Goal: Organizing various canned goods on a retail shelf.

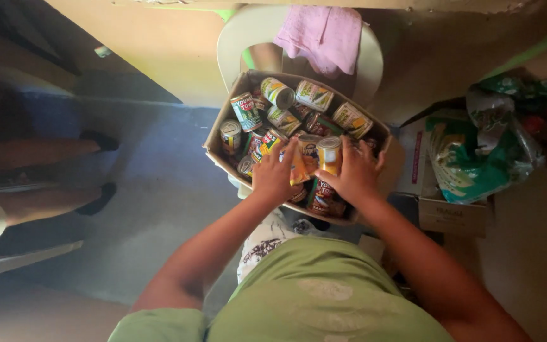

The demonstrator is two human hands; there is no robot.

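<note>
1. Inside the open cardboard box (213, 140) of tins, on a white plastic chair (238, 38), we see both hands.
2. Left hand (275, 174) grasps an orange-labelled tin (299, 170).
3. Right hand (356, 174) grips a yellow-labelled tin (329, 154), upright.

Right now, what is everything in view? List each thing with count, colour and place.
cardboard box: one, brown, on the chair, centre.
tin cans: many, exact count unclear, green, yellow and red labels, piled in the box.
plastic chair: one, cream, under the box.
cloth: one, pink, draped over the chair back.
bags: a heap, mostly green, on a carton at right.
another person's legs: two, dark shoes, at left.
left hand: on the cans, fingers against a yellow can.
right hand: gripping that can.
</note>
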